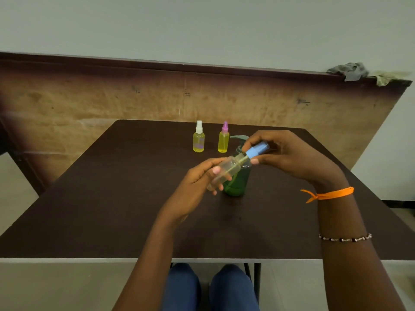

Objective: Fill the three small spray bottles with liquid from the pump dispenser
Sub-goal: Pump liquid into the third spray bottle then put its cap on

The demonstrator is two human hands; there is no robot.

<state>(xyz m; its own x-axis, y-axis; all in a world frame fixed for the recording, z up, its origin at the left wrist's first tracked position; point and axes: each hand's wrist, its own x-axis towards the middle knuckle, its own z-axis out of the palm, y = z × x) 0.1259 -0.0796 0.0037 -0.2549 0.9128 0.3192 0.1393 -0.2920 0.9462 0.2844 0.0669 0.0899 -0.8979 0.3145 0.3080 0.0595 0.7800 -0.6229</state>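
Blue-trousered knees (211,288) sit under near edge of dark brown table (89,209). Left hand (197,182) grips clear small spray bottle (226,171), tilted, above table centre; right hand (289,153) pinches its light-blue spray cap (257,150). Green pump dispenser (238,182) stands just behind. Two yellow-filled spray bottles, white-capped (198,138) and pink-capped (224,139), upright near far edge. Bare tabletop left and right.

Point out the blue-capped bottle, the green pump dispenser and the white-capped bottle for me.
blue-capped bottle (226,170), head view, on its clear body between the two hands.
green pump dispenser (238,185), head view, on its green body below the held bottle.
white-capped bottle (198,142), head view, on its yellow-filled body.
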